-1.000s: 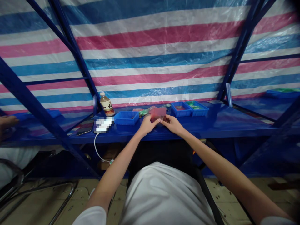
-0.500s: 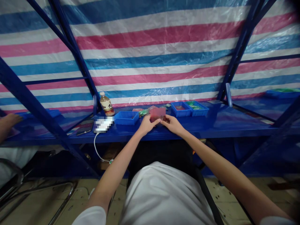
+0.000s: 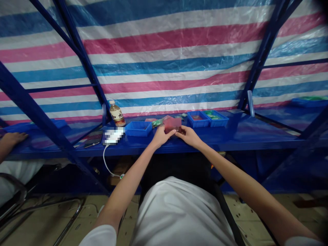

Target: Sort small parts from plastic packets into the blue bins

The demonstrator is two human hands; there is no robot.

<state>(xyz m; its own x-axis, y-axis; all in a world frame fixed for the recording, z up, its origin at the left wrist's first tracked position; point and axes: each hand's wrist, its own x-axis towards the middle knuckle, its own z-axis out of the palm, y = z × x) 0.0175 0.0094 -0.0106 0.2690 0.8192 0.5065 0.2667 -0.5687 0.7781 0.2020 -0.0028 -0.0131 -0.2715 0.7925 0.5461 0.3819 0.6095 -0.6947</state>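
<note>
A translucent red plastic bag [image 3: 173,125] is held up just above the front of the blue table. My left hand [image 3: 162,137] grips its left side, with the thumb across the lower front. My right hand [image 3: 189,136] pinches the lower right corner, where something small and dark shows through; I cannot make out what it is. Behind the bag lie green packets [image 3: 156,122], partly hidden by my left hand and the bag.
An open blue bin [image 3: 138,133] stands left of my hands. Two more bins, one with red contents [image 3: 197,118] and one with green packets [image 3: 212,115], stand to the right. A drink bottle [image 3: 117,114] and a phone [image 3: 93,140] are at left. Another person's hand [image 3: 15,137] rests far left.
Both my hands stay almost where they were, still on the red bag. At far left, the other person's hand has come down onto the table.
</note>
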